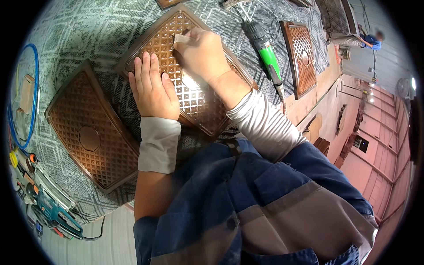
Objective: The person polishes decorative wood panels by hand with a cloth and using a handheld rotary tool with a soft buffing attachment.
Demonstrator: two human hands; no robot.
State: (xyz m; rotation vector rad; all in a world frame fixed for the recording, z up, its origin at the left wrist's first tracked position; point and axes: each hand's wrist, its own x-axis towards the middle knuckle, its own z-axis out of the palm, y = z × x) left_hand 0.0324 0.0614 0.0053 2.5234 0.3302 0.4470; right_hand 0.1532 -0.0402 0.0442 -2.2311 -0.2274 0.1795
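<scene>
A glossy brown wooden panel [161, 39], carved with a grid of small raised diamonds and a plain border, lies in front of me on a patterned grey cloth. My left hand [154, 90] rests flat on its left side, fingers stretched out and holding nothing. My right hand [203, 55] is closed near the panel's upper middle, pressing a small folded tan sheet [180, 39], which looks like sandpaper, against the carved surface. Most of that sheet is hidden under the fingers. Bright light reflects off the panel between my hands.
A similar panel with a round centre motif [88, 137] lies at left, and another [302, 59] at right. Beside the worked panel is a green-and-black power tool [267, 55] with a cord. A blue hose [36, 92] and a teal power tool [51, 207] sit far left. Another person [374, 40] is in the distance.
</scene>
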